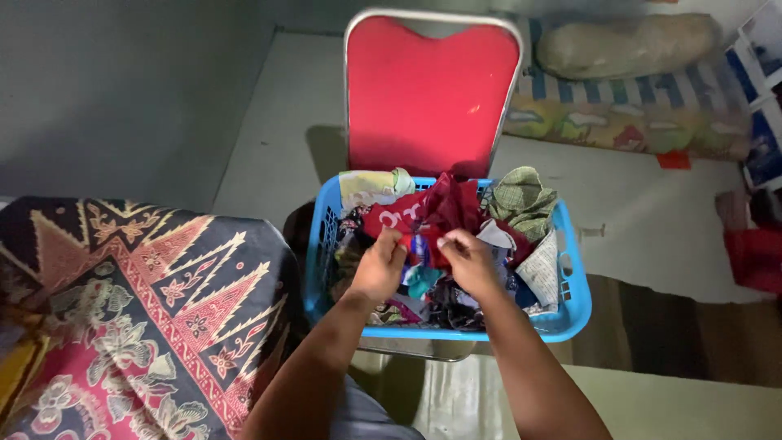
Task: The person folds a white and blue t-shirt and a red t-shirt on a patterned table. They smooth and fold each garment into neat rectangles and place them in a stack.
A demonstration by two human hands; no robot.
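Observation:
A blue plastic laundry basket [570, 314] full of mixed clothes sits on a red chair [428, 90] in front of me. My left hand [379, 265] and my right hand [468, 259] are both inside it, each pinching part of a dark red garment [448, 204] that rises from the middle of the pile. A green checked cloth [521, 195] hangs over the basket's far right rim. At the far left rim lies a pale yellow-green piece [371, 186].
A surface covered in a red, black and cream patterned cloth [138, 310] lies to my left, close to the basket. A patterned mattress [635, 114] with a bolster pillow [627, 45] lies on the floor at the back right. Red fabric [757, 257] sits at the right edge.

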